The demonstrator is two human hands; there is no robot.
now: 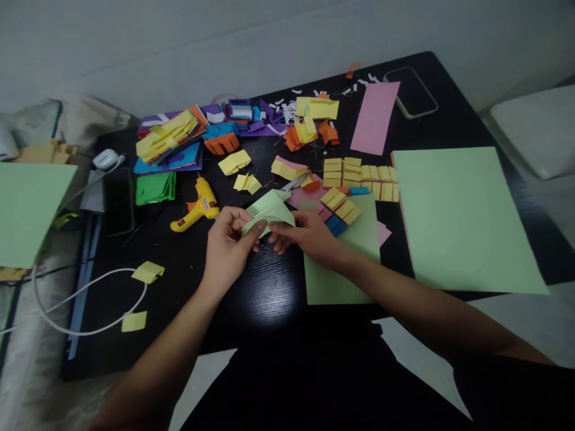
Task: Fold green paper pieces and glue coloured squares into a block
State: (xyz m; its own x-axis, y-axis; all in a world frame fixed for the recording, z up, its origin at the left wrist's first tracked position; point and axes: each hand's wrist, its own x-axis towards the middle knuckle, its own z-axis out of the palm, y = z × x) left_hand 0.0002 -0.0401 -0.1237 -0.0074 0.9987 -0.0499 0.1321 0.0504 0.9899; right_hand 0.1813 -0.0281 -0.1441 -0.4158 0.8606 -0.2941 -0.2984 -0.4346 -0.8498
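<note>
The folded light-green paper point(271, 208) is between your left hand point(230, 239) and right hand point(309, 235), both pinching its near edge above the desk point(236, 311). Just left of your left hand lies the yellow glue gun point(199, 207); a flat green sheet point(344, 281) lies near your right.

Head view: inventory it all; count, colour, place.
Table: 1, black, centre
Held sheet: 1, pale green, centre
Large sheets: 3, pale green, right, centre-right, far left
Sheet: 1, pink, upper right
Apparent phones: 2, dark, upper right, left
Glue gun: 1, yellow, left
Folded pieces: many, mixed colours, across table
Scraps: many, mostly white, far side
Apparent scissors: 1, grey, centre
Cables: several, white, dark, left
Small device: 1, white, left
Apparent seat: 1, pale, right
Wall: 1, grey, back
Left hand: 1, bare, on held sheet
Right hand: 1, bare, likewise
Forearms: 2, bare, bottom
Clothing: count unclear, black, bottom
</note>
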